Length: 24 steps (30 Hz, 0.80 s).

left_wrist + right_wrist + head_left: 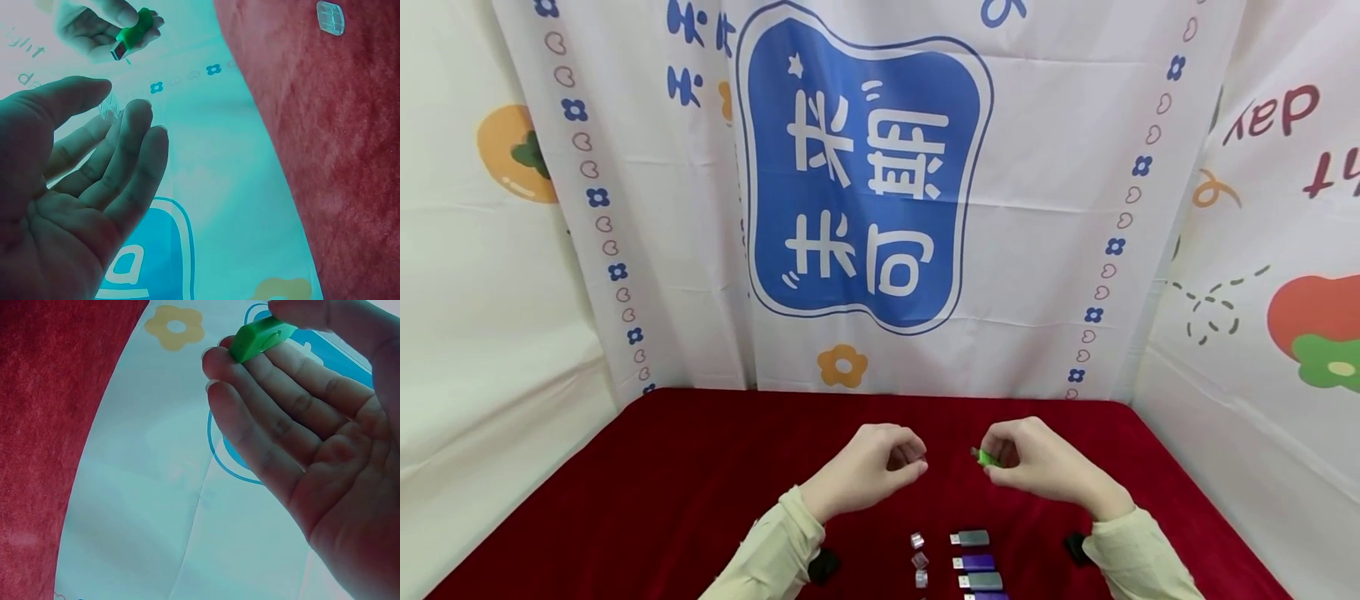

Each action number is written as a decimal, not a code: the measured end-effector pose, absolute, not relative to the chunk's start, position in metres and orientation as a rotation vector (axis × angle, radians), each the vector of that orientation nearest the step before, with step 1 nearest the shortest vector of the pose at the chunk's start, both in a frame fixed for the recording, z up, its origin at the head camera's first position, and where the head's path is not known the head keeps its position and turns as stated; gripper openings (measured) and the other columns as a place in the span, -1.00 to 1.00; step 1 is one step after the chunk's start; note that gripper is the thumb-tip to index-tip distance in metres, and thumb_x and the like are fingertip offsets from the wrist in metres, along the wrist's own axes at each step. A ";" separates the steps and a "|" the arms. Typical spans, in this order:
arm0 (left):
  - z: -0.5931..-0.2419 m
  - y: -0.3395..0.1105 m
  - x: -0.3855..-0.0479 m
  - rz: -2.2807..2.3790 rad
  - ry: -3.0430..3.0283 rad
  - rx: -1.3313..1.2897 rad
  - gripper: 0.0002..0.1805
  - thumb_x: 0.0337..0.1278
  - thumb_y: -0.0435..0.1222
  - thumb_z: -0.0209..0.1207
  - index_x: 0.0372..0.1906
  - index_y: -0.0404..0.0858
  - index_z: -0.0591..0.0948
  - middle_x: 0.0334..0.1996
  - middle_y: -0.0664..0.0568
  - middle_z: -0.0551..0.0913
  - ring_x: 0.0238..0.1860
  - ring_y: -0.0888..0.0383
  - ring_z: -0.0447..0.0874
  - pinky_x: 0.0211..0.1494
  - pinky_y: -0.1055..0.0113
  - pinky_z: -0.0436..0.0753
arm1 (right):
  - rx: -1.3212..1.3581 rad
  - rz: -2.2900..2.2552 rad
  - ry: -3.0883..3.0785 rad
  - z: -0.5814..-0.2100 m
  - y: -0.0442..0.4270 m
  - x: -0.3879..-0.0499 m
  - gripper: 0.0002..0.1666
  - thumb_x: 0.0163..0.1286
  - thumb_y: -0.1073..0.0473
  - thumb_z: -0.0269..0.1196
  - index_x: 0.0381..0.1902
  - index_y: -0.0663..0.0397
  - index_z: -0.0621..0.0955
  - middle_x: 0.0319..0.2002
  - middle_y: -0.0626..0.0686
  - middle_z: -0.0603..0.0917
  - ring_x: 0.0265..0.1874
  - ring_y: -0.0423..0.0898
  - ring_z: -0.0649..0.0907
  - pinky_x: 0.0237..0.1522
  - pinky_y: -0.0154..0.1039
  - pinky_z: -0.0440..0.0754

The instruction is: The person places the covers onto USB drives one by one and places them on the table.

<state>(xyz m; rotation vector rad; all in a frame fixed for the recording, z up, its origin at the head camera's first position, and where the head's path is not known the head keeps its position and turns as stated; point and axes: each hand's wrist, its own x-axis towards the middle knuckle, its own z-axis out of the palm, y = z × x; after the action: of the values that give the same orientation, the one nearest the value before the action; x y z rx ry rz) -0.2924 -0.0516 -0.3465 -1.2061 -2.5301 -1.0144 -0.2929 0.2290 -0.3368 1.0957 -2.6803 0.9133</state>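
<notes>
Above the red cloth, the right hand (1045, 468) pinches a green USB stick (987, 458) between thumb and fingers, its metal plug pointing toward the left hand. The right wrist view shows the green stick's body (259, 339) at the fingertips. The left hand (867, 468) is raised at about the same height, a short gap away. Between its thumb and fingertips it pinches a small clear piece (110, 105), seen in the left wrist view and mostly hidden by the fingers. Stick and clear piece are apart.
On the red cloth (700, 467), several USB sticks, grey (975, 538) and purple (977, 563), lie in a column below the hands. Left of them are small clear caps (921, 577) in another column. Printed white curtains (1037, 208) stand behind and at both sides.
</notes>
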 end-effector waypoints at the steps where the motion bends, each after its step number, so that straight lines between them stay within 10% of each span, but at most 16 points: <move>1: -0.347 -0.052 -0.292 -1.018 -2.530 -1.210 -0.90 0.25 -0.28 0.30 -0.18 -0.19 0.68 -0.35 0.28 0.61 -0.32 0.40 0.57 -0.20 0.41 0.62 | 1.101 0.912 -2.677 -0.337 0.228 -0.292 -0.86 0.19 0.34 0.39 -0.36 0.00 0.66 -0.47 -0.20 0.62 -0.50 -0.22 0.62 -0.41 -0.28 0.64; 24: -0.343 -0.062 -0.292 -0.954 -2.439 -1.294 -0.90 0.23 -0.31 0.31 -0.18 -0.19 0.67 -0.33 0.22 0.61 -0.32 0.38 0.56 -0.20 0.34 0.64 | 1.064 0.842 -2.664 -0.330 0.229 -0.285 -0.81 0.18 0.33 0.40 -0.36 -0.09 0.65 -0.46 -0.22 0.63 -0.48 -0.22 0.62 -0.39 -0.30 0.63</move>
<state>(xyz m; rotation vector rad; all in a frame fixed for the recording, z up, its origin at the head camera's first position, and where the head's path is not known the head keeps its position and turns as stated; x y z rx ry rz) -0.2918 -0.0616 -0.3434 -1.2940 -2.4395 -0.9537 -0.2848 0.2286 -0.3302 1.0635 -2.6643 0.8421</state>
